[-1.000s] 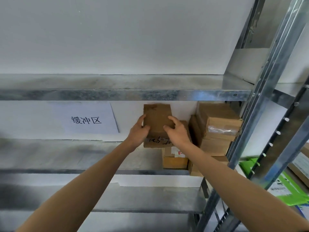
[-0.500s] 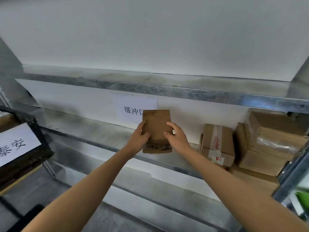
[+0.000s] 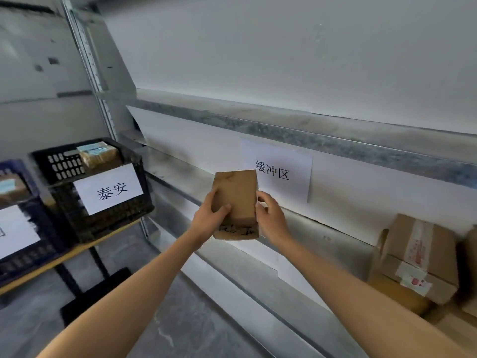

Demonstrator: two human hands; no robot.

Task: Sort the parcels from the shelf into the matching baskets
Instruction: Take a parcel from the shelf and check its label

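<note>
You held the parcel [image 3: 236,200] upright in the air before the shelf [image 3: 322,244]. Your left hand [image 3: 209,220] clamped its left edge and your right hand [image 3: 271,218] its right, with the basket [image 3: 103,218] off to the left.

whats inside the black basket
One brown parcel with a pale label shows above the basket rim. Anything lower is hidden by its wall and sign.

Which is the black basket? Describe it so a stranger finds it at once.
Left of the metal shelf, a low rack holds two baskets side by side. The black basket is the one nearer the shelf, with a parcel inside. Its neighbour is a blue basket, and the black one's white sign reads 泰安.
</note>
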